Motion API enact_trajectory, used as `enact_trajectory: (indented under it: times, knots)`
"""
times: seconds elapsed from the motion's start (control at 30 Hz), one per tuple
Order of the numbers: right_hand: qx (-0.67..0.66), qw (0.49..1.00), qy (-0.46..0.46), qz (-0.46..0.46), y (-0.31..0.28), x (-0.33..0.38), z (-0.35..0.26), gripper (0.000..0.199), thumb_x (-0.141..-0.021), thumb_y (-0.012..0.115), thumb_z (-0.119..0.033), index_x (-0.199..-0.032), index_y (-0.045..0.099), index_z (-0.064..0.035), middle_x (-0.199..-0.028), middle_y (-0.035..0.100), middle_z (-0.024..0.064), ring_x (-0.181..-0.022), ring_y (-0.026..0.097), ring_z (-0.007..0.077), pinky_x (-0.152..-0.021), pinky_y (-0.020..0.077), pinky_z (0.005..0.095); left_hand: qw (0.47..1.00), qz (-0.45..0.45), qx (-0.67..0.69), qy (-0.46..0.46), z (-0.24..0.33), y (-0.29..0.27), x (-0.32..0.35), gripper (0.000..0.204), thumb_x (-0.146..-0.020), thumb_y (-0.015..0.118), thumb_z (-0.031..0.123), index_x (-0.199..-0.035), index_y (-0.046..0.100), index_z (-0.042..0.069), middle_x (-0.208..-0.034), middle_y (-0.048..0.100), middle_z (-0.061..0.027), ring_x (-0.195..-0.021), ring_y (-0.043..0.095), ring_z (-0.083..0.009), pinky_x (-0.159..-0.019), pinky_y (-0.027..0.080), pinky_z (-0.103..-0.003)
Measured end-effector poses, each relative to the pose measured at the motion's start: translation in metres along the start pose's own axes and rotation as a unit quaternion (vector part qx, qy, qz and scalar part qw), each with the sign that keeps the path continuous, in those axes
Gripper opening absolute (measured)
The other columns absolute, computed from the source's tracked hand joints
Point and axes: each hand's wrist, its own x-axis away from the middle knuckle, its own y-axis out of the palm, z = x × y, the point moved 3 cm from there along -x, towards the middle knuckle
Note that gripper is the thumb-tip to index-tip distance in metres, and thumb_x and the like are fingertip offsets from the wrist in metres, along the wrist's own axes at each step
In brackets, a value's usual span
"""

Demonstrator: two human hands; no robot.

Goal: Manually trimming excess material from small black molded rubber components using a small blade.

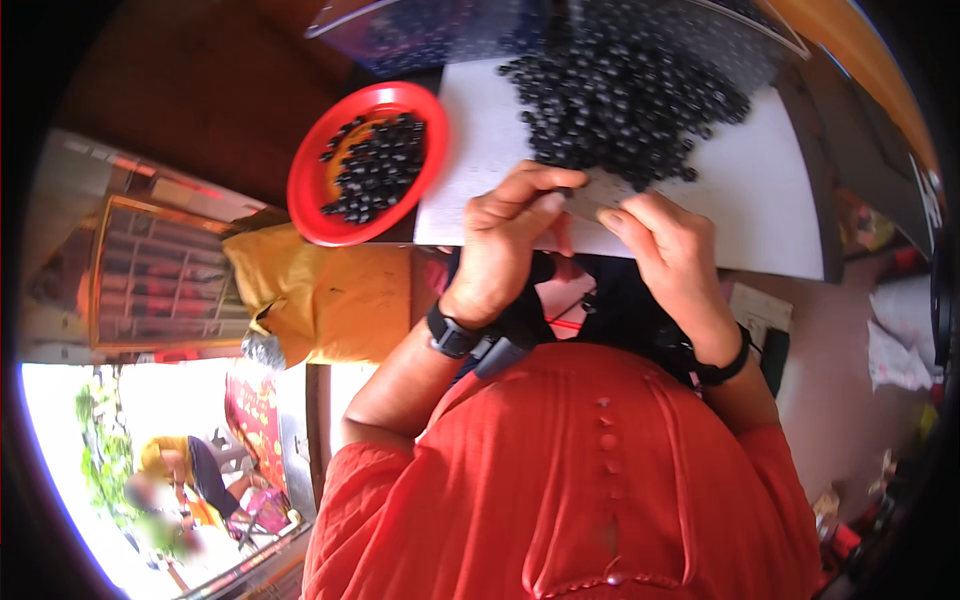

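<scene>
At frame centre, the left hand (510, 240) and right hand (665, 250), both narrowly pinched, hold a flat grey card (590, 200) crosswise, touching the black bead heap (625, 100) directly above on the white sheet (770, 190).

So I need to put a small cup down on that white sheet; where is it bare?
The white sheet is bare right of the right hand and below the black bead pile, and left of the pile beside the red plate. The top middle is crowded.
</scene>
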Motion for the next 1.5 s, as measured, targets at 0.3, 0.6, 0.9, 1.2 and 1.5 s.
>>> enact_trajectory:
  times: [0.3, 0.6, 0.9, 1.2, 1.5]
  knots:
    - [-0.161, 0.98, 0.113, 0.016, -0.014, 0.0, 0.018, 0.023, -0.097, 0.074, -0.016, -0.086, 0.07, 0.0036, -0.061, 0.045, -0.0012, -0.057, 0.038, 0.005, -0.05, 0.0307, 0.0261, 0.903, 0.249, -0.335, 0.1, 0.105, -0.095, 0.007, 0.027, -0.093, 0.062, -0.006, -0.116, 0.075, 0.001, -0.098, 0.067, -0.0036, -0.077, 0.061, -0.008, -0.066, 0.05, -0.023]
    - [-0.205, 0.968, 0.118, 0.079, -0.017, 0.0, 0.02, 0.021, -0.099, 0.073, -0.015, -0.087, 0.072, 0.003, -0.06, 0.046, -0.0045, -0.057, 0.036, 0.0034, -0.05, 0.0293, 0.0247, 0.811, 0.058, -0.543, 0.213, 0.04, -0.026, -0.013, 0.018, -0.079, 0.078, -0.003, -0.095, 0.074, 0.003, -0.097, 0.065, -0.0112, -0.093, 0.064, -0.0282, -0.071, 0.055, -0.036]
    - [-0.207, 0.967, 0.1, 0.108, -0.017, 0.003, 0.021, 0.02, -0.099, 0.073, -0.015, -0.089, 0.073, 0.0027, -0.059, 0.049, -0.0044, -0.056, 0.038, 0.0024, -0.049, 0.0305, 0.0239, 0.645, -0.068, -0.704, 0.29, 0.005, 0.035, -0.038, 0.013, -0.074, 0.068, 0.004, -0.082, 0.059, 0.004, -0.086, 0.054, -0.0097, -0.085, 0.059, -0.0291, -0.065, 0.057, -0.04]
    - [-0.195, 0.972, 0.085, 0.098, -0.017, 0.001, 0.018, 0.02, -0.098, 0.073, -0.015, -0.087, 0.072, 0.0026, -0.058, 0.049, -0.001, -0.054, 0.04, 0.0043, -0.048, 0.0324, 0.0262, 0.654, -0.075, -0.704, 0.266, 0.007, 0.034, -0.028, 0.014, -0.072, 0.066, 0.001, -0.084, 0.059, 0.002, -0.09, 0.055, -0.0125, -0.089, 0.059, -0.0321, -0.067, 0.058, -0.041]
    - [-0.11, 0.984, 0.139, 0.013, -0.021, 0.007, 0.014, 0.021, -0.099, 0.072, -0.015, -0.088, 0.07, 0.0034, -0.066, 0.05, -0.0016, -0.062, 0.04, 0.0045, -0.054, 0.0331, 0.0253, 0.984, -0.016, -0.165, -0.057, 0.02, -0.005, -0.017, 0.019, -0.097, 0.064, 0.0, -0.114, 0.073, -0.002, -0.092, 0.065, -0.0026, -0.073, 0.058, -0.0101, -0.063, 0.048, -0.027]
